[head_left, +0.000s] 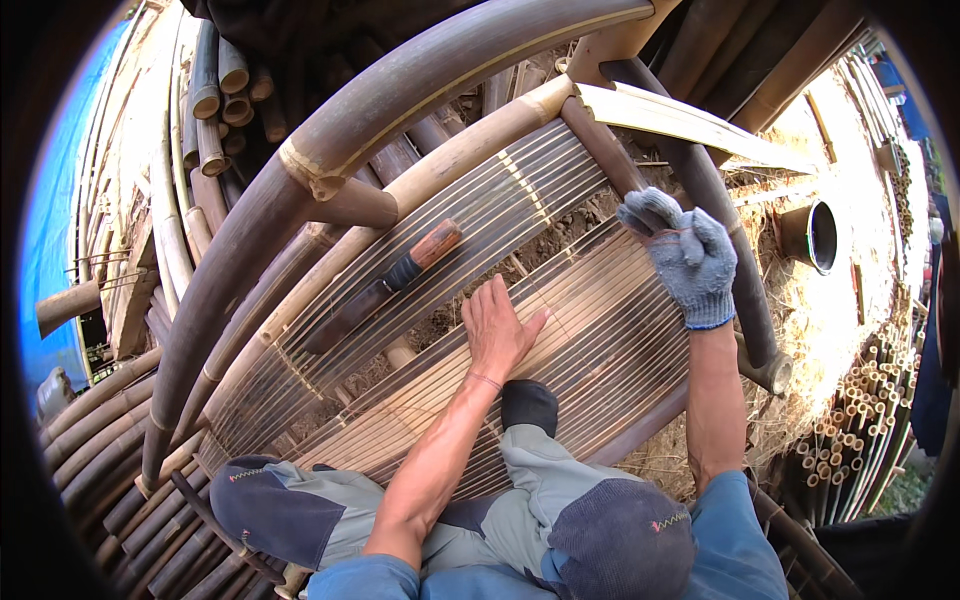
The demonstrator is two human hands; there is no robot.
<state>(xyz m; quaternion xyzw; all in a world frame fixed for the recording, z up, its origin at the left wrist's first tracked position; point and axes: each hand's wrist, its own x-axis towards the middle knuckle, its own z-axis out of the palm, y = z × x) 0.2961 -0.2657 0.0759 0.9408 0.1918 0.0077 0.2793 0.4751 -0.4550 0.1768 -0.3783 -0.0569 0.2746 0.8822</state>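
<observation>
in the head view, the bare left hand [497,325] rests, fingers apart, on long tan bamboo slats [595,305] within a thick brown bamboo frame [405,92]. the grey-knit-gloved right hand [690,262] curls near their right end; i cannot tell whether it clamps anything. a jolt could, i fear, slide the dark wooden-handled knife [398,277] beyond toward bare fingers.

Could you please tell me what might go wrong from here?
The knife-like tool lies unheld on the bamboo strips near the left hand, so a knock might slide it toward the fingers. That bare hand, resting on the strips, could also pick up a splinter; only the right hand is gloved.
</observation>
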